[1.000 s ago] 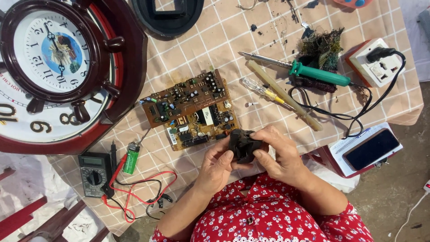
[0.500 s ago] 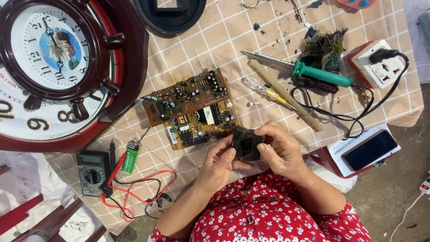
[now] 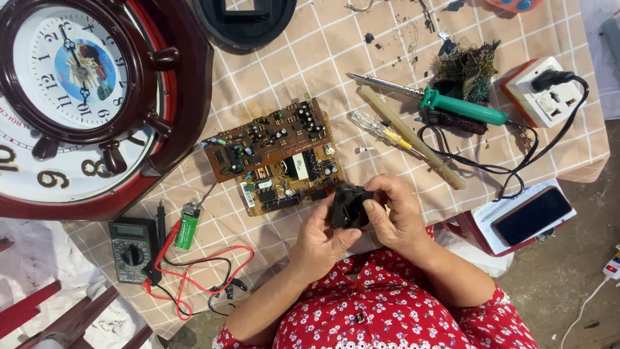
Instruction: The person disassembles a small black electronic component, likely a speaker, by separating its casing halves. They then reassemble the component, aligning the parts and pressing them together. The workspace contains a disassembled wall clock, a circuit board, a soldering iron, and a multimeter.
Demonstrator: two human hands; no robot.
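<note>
My left hand (image 3: 321, 240) and my right hand (image 3: 398, 216) together hold a small black boxy part (image 3: 349, 205) just above the table's near edge. Fingers of both hands wrap its sides, and both thumbs press against it. Right behind the part lies a brown circuit board (image 3: 271, 154) crowded with components, bare on the checked tablecloth (image 3: 310, 58). The underside of the black part is hidden by my fingers.
Two round wall clocks (image 3: 71, 84) overlap at the left. A multimeter (image 3: 131, 247) with red and black leads and a green battery (image 3: 187, 227) lie near left. A green-handled soldering iron (image 3: 452, 105), screwdriver (image 3: 381, 129), wooden stick, socket block (image 3: 549, 90) and phone (image 3: 531, 215) sit at right.
Both hands keep hold of the black part, turning it slightly between the fingers. The view has shifted a little; nothing on the table moved.
</note>
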